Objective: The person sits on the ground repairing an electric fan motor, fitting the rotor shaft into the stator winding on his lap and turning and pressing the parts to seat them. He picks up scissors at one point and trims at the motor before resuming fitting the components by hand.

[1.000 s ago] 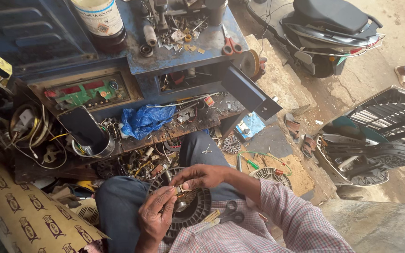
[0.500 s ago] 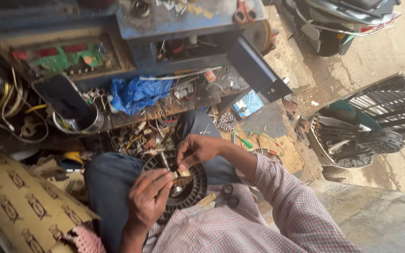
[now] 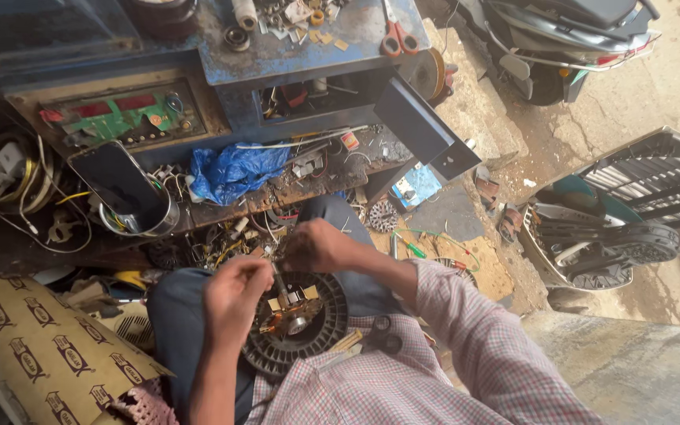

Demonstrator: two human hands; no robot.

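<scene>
A round black finned motor part (image 3: 297, 319) with copper-coloured pieces at its hub rests on my lap. My left hand (image 3: 234, 295) is closed on a thin metal tool (image 3: 279, 277) whose tip points into the hub. At the part's far rim, my right hand (image 3: 316, 245) comes in from a checked sleeve, its fingers curled and gripping there. What its fingertips pinch is hidden. The two hands are almost touching above the hub.
Ahead stands a cluttered blue workbench (image 3: 308, 59) with orange-handled scissors (image 3: 393, 35), a green circuit board (image 3: 127, 118), a blue plastic bag (image 3: 234, 169) and a metal cup (image 3: 139, 216). Patterned cardboard (image 3: 33, 338) lies left; a scooter (image 3: 568, 47) and black grille (image 3: 655, 177) stand right.
The view has drifted, so the bench top sits higher in frame. Both hands stay over the motor part; the left hand has shifted slightly with the tool.
</scene>
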